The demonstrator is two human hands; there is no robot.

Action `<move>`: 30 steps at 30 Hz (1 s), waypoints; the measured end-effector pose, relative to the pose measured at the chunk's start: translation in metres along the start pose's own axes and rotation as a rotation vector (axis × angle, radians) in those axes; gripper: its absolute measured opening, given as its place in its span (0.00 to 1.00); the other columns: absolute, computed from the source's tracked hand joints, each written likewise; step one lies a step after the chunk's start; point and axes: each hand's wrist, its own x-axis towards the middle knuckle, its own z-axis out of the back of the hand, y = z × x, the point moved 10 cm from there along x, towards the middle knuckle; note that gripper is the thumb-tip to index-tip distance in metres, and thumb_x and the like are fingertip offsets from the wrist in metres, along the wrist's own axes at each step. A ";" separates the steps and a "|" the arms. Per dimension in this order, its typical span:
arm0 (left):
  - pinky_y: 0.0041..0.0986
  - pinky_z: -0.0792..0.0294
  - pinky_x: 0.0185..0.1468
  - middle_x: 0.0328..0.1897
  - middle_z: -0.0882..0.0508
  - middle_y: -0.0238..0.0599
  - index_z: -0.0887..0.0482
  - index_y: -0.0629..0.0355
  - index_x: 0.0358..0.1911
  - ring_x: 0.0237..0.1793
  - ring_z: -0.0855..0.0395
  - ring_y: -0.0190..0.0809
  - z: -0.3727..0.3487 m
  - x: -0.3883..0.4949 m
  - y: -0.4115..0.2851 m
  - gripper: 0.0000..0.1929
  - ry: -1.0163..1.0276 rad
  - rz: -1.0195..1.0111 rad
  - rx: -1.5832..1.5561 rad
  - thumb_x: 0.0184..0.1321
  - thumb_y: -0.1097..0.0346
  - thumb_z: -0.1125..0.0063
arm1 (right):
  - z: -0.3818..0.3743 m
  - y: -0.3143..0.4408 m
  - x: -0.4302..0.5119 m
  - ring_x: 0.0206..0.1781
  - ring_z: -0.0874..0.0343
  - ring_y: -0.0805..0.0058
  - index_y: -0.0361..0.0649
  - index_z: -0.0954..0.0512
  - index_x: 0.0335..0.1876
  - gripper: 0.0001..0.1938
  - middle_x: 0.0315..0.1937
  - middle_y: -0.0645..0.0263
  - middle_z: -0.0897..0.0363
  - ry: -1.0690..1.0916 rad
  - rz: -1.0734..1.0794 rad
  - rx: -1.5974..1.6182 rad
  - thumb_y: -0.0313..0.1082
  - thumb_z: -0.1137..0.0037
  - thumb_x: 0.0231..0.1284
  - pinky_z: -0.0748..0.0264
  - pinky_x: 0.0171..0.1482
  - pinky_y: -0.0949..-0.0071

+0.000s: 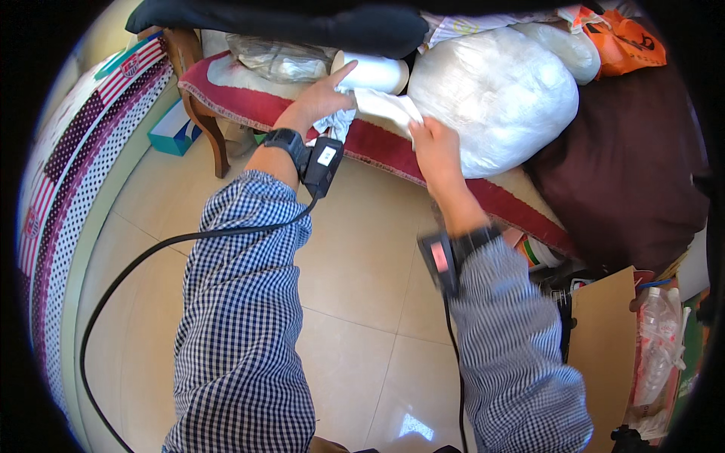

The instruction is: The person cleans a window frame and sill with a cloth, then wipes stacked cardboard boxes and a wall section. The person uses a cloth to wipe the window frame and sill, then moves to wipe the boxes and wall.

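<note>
Stretched between my two hands is a thin white piece of material (388, 106), plastic or cloth, I cannot tell which. My left hand (323, 102) grips its left end, index finger pointing out, and a crumpled pale part (338, 125) hangs below the palm. The other end is pinched by the fingers of my right hand (436, 144). Just behind my left hand a white cylindrical roll (371, 72) lies on its side on the seat. A big bundle wrapped in white plastic (493, 102) sits right beside my right hand.
The wooden-legged seat has a red and cream cover (385, 150). On it are a clear plastic bag (277, 59), an orange bag (626, 45) and dark brown fabric (628, 158). A bed with patterned bedding (79, 136) stands left, a cardboard box (600, 328) right. A black cable (153, 246) loops from my left wrist.
</note>
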 end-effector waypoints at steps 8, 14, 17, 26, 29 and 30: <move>0.29 0.25 0.53 0.57 0.17 0.48 0.32 0.48 0.72 0.50 0.15 0.45 -0.001 -0.049 0.004 0.35 -0.189 0.018 -0.532 0.58 0.75 0.46 | 0.088 -0.026 -0.188 0.26 0.38 0.90 0.38 0.21 0.33 0.08 0.23 0.79 0.34 -0.121 -0.429 0.558 0.32 0.40 0.67 0.44 0.29 0.85; 0.34 0.21 0.47 0.44 0.15 0.47 0.23 0.62 0.54 0.43 0.14 0.44 -0.063 -0.159 -0.055 0.16 -0.450 0.126 -1.269 0.63 0.72 0.47 | 0.139 0.032 -0.229 0.41 0.28 0.84 0.34 0.23 0.32 0.06 0.41 0.68 0.24 -0.190 -0.062 0.556 0.25 0.37 0.63 0.31 0.45 0.83; 0.35 0.21 0.49 0.47 0.16 0.49 0.26 0.63 0.58 0.44 0.15 0.45 -0.088 -0.215 -0.111 0.19 -0.312 -0.057 -1.448 0.63 0.71 0.47 | 0.139 0.053 -0.265 0.47 0.26 0.80 0.34 0.24 0.35 0.05 0.48 0.62 0.21 -0.072 -0.123 0.750 0.25 0.40 0.65 0.29 0.51 0.80; 0.35 0.22 0.47 0.44 0.17 0.46 0.27 0.61 0.55 0.42 0.15 0.44 -0.095 -0.335 -0.162 0.17 -0.503 0.249 -1.402 0.63 0.70 0.46 | 0.176 0.172 -0.373 0.60 0.22 0.53 0.33 0.25 0.61 0.19 0.61 0.51 0.23 0.488 0.337 0.579 0.33 0.46 0.68 0.27 0.62 0.62; 0.34 0.22 0.47 0.43 0.17 0.46 0.27 0.62 0.55 0.42 0.16 0.43 -0.089 -0.360 -0.233 0.17 -0.452 0.182 -1.408 0.62 0.71 0.47 | 0.230 0.199 -0.394 0.60 0.22 0.54 0.32 0.23 0.60 0.17 0.60 0.51 0.21 0.494 0.276 0.605 0.29 0.47 0.68 0.26 0.61 0.62; 0.34 0.22 0.47 0.44 0.17 0.46 0.27 0.62 0.55 0.42 0.16 0.43 -0.083 -0.364 -0.261 0.17 -0.442 0.153 -1.416 0.62 0.71 0.47 | 0.246 0.206 -0.396 0.60 0.22 0.54 0.32 0.23 0.59 0.17 0.59 0.51 0.21 0.508 0.215 0.631 0.27 0.47 0.68 0.26 0.60 0.62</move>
